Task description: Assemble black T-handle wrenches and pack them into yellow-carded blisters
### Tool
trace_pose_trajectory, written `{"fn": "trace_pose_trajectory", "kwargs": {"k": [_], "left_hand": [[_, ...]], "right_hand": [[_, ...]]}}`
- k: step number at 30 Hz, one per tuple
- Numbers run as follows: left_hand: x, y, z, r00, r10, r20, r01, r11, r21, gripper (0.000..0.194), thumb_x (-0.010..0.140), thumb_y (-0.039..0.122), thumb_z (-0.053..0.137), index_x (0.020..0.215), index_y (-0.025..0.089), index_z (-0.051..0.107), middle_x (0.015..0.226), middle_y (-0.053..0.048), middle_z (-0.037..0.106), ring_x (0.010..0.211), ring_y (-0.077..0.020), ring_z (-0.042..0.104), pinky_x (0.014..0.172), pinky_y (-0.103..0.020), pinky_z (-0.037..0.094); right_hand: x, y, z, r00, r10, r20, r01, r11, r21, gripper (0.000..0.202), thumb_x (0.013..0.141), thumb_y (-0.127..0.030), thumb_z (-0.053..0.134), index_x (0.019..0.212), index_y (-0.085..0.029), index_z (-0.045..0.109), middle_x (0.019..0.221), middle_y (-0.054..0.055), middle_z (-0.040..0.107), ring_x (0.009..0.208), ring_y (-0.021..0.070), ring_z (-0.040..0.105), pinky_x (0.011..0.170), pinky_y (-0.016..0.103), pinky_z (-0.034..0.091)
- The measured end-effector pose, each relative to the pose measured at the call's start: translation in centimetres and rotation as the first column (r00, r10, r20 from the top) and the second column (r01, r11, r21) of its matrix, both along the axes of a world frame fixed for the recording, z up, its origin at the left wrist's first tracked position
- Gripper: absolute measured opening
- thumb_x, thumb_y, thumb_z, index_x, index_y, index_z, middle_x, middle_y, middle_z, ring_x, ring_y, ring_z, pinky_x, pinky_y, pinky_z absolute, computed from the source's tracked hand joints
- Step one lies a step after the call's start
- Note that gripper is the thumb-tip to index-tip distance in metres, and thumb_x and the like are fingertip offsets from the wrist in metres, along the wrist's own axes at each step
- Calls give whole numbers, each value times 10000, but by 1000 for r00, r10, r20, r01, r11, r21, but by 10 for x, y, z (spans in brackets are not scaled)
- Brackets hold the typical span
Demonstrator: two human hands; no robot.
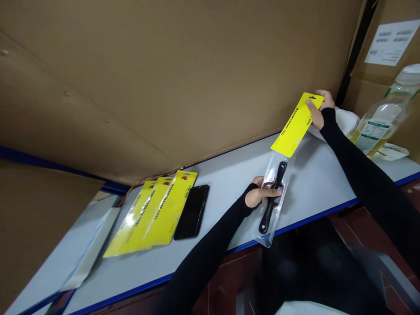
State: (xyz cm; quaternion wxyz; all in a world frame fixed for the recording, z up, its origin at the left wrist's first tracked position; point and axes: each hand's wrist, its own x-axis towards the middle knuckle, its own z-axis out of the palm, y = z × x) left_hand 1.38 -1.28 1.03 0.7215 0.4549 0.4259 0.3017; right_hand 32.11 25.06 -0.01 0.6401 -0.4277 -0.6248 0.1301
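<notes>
A clear plastic pack with a black-handled tool (pixel 271 203) inside and a yellow card (pixel 292 127) at its top is held tilted above the grey table. My left hand (pixel 260 193) grips the clear part around the middle of the tool, thumb across the front. My right hand (pixel 318 111) pinches the upper end of the yellow card, thumb on its printed face. To the left, several yellow cards (pixel 170 210) lie overlapping on the table, beside a black phone (pixel 192 212).
The grey table (pixel 216 166) has a blue edge. Brown cardboard (pixel 197 78) stands behind it. At the right are a clear bottle (pixel 374 127) with yellowish liquid, a white bag (pixel 346 120) and a labelled carton (pixel 367 81). A white flat piece (pixel 95 245) lies at the left.
</notes>
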Motion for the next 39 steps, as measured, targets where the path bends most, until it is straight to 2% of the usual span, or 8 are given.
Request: {"fn": "trace_pose_trajectory", "kwargs": {"k": [5, 12, 17, 19, 23, 26, 34, 39], "left_hand": [[-1, -2, 2, 996, -76, -43, 75, 997, -20, 500, 546, 362, 990, 921, 108, 776, 791, -120, 757, 485, -273, 703, 343, -293, 501], [1, -3, 1, 999, 1, -38, -1, 1000, 7, 473, 513, 342, 1009, 852, 115, 769, 781, -107, 752, 546, -248, 700, 459, -373, 607], [2, -3, -1, 999, 46, -16, -46, 999, 14, 491, 523, 352, 1013, 875, 115, 765, 739, -77, 739, 503, -225, 668, 499, -421, 641], [3, -2, -1, 998, 65, -4, -65, 998, 18, 498, 511, 350, 1019, 859, 110, 756, 739, -74, 733, 518, -217, 669, 520, -425, 653], [3, 0, 0, 1000, 20, -21, -20, 1000, 10, 537, 491, 347, 1028, 867, 89, 744, 742, -73, 721, 543, -205, 674, 523, -405, 657], [3, -1, 5, 999, -3, -52, 4, 1000, 6, 573, 481, 353, 1033, 891, 79, 741, 756, -81, 728, 551, -213, 682, 482, -384, 638], [1, -1, 0, 1000, -3, -17, 3, 1000, 16, 556, 490, 359, 1032, 869, 86, 730, 753, -66, 715, 530, -205, 679, 492, -389, 645], [-4, 0, -1, 997, -47, -53, 48, 999, 9, 551, 535, 377, 1021, 908, 89, 734, 796, -86, 736, 504, -221, 695, 417, -319, 580]], "right_hand": [[7, 2, 2, 999, 28, -46, -28, 1000, 12, 625, 891, -728, 694, 1274, -243, 606, 1151, 164, 757, 1037, 326, 771, 851, 521, 629], [-29, -30, 17, 995, 103, -18, -103, 994, -25, 558, 874, -593, 787, 1263, -229, 621, 1127, 136, 764, 1017, 300, 767, 830, 462, 638], [-48, -42, 17, 976, 213, -38, -214, 976, -25, 518, 902, -511, 767, 1288, -209, 597, 1155, 108, 767, 959, 223, 758, 844, 387, 640], [-41, -37, 16, 974, 216, -67, -217, 976, -3, 523, 914, -532, 750, 1293, -217, 577, 1175, 110, 764, 973, 217, 753, 869, 393, 639], [-12, -22, 20, 990, 85, -108, -72, 990, 122, 581, 872, -670, 758, 1247, -266, 575, 1173, 90, 752, 990, 254, 746, 894, 476, 639], [2, -16, 25, 991, 47, -122, -25, 985, 171, 589, 841, -739, 765, 1200, -311, 577, 1125, 53, 764, 950, 244, 718, 892, 507, 640], [7, -15, 27, 990, 28, -140, 0, 980, 200, 620, 802, -815, 746, 1203, -376, 568, 1165, 15, 753, 995, 273, 722, 949, 604, 617], [10, -14, 28, 988, 37, -152, -3, 976, 217, 547, 836, -764, 736, 1226, -422, 563, 1199, 17, 726, 1070, 299, 723, 994, 625, 603]]}}
